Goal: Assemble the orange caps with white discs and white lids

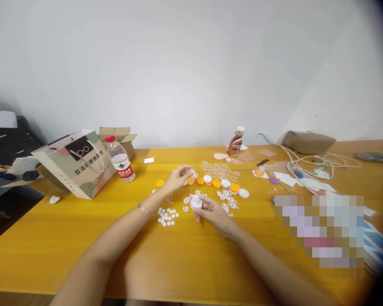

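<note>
- Right hand (210,210): thumb and fingers pinching a white cap (196,204), small white part on top; some fingertips hidden behind it. Cap is held over the middle of the worktop (83,250).
- Left hand (180,176): fingertips pinching a clear piece (193,174); blurred, exact shape hard to make out.
- White discs (169,218): between left forearm and right hand, toward the near edge.
- White cut-out pieces (232,205): both sides of right hand, some partly covered by it.
- Yellow and white caps (216,184): row beyond right hand; left hand hides part.
- Clear rings (221,174): behind the row, see-through, overlapping, can't count.
- Brown bottle (235,143): near far edge.
- Red-capped bottle (121,163), paper bag (86,170): toward far left corner, bag partly hiding a cardboard box (129,144).
- Cables (298,158): far right. Right edge cut off; pixelated patch hides things before it.
</note>
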Tool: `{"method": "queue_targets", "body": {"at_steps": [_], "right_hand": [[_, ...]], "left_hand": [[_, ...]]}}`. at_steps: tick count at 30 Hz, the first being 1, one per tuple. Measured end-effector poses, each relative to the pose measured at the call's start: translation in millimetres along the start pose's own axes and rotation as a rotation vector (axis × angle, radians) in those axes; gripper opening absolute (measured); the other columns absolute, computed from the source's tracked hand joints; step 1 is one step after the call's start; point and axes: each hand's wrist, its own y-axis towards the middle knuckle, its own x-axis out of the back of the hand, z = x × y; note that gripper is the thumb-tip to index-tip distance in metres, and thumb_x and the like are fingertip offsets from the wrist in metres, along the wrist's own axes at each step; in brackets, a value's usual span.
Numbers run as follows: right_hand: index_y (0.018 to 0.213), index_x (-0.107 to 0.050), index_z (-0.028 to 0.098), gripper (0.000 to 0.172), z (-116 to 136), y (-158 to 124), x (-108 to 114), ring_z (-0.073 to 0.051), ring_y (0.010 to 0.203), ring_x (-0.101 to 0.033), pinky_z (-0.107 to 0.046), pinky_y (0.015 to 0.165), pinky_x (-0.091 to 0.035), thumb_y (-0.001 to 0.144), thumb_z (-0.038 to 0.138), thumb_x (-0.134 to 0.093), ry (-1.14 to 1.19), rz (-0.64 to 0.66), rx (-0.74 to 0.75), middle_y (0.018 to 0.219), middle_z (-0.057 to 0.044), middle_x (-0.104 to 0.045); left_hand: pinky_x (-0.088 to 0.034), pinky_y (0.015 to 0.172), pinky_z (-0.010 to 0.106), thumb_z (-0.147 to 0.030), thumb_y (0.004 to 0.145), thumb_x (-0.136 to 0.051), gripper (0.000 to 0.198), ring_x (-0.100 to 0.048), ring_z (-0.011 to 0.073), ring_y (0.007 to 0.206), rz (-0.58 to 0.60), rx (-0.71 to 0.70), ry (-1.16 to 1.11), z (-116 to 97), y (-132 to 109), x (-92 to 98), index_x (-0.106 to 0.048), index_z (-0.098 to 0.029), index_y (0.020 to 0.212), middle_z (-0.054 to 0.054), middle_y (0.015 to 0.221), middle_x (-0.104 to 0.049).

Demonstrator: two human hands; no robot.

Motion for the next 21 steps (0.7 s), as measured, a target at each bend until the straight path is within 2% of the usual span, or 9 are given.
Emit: {"method": "queue_targets", "body": {"at_steps": [4,7,13,21], "right_hand": [[0.095,-0.056,0.015,0.036,0.0,0.2,-2.7,-0.008,0.051,-0.054,-0.023,0.055,-0.043,0.066,0.032,-0.068,-0.068,-0.005,0.000,0.062,0.003,-0.059],[0.097,-0.056,0.014,0.038,-1.1,-1.0,-5.0,-0.009,0.052,-0.054,-0.023,0.054,-0.044,0.067,0.033,-0.067,-0.123,0.037,-0.017,0.061,0.002,-0.059],[0.098,-0.057,0.015,0.038,-4.2,-3.7,-5.9,-0.009,0.052,-0.053,-0.024,0.054,-0.046,0.067,0.033,-0.067,-0.193,0.125,-0.036,0.062,0.002,-0.057],[0.105,-0.057,0.018,0.039,-3.3,-7.2,-8.5,-0.009,0.051,-0.051,-0.023,0.050,-0.045,0.069,0.032,-0.064,-0.295,0.085,0.016,0.062,0.003,-0.054]], "left_hand": [[-0.045,0.082,0.028,-0.031,0.083,-0.049,0.031,-0.058,0.0151,0.088,-0.007,-0.048,-0.248,-21.2,-65.3,19.7,-0.050,-0.016,0.111,0.007,0.098,-0.061],[-0.044,0.081,0.029,-0.030,0.081,-0.052,0.031,-0.056,0.0155,0.087,0.005,-0.116,-0.204,-32.0,-92.0,22.5,-0.052,-0.017,0.110,0.008,0.098,-0.060],[-0.044,0.081,0.029,-0.030,0.080,-0.053,0.027,-0.056,0.0158,0.088,0.112,-0.120,-0.023,-32.3,-102.7,15.5,-0.055,-0.020,0.104,0.005,0.096,-0.061],[-0.044,0.077,0.026,-0.032,0.077,-0.057,0.026,-0.056,0.0143,0.082,0.072,-0.135,-0.004,-32.4,-106.1,18.5,-0.055,-0.017,0.099,0.004,0.089,-0.061]]}}
